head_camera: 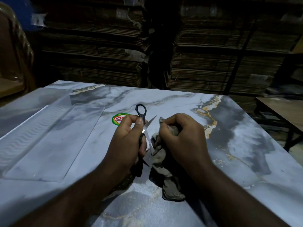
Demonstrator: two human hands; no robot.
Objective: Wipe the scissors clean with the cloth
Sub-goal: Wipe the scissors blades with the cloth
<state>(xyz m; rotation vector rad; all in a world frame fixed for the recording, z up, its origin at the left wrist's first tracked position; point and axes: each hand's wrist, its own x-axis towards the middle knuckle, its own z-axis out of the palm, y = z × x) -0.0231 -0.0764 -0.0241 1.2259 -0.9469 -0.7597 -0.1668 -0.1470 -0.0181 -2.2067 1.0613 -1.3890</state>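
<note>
Head view: the scissors (144, 126), with black handles and blades spread apart, are held above the middle of the marbled surface (229, 145). One handle loop stands up past the left hand (127, 138), whose fingers and thumb are curled round the handle shank; the second handle is hidden behind that hand. One blade points up and to the right, the other runs down toward the viewer. The right hand (182, 136) is closed round a bunch of the grey-brown cloth (164, 164), held just beside the blades; whether the cloth touches the upper blade cannot be told. The rest of the cloth hangs down, and its lower end appears to lie on the surface between the two forearms. Behind the left hand a round green and red sticker (117, 119) lies on the surface, partly covered. To the left rests a clear plastic tray (49, 136). Beyond the far edge rise stacks of flattened cardboard (98, 46).
</note>
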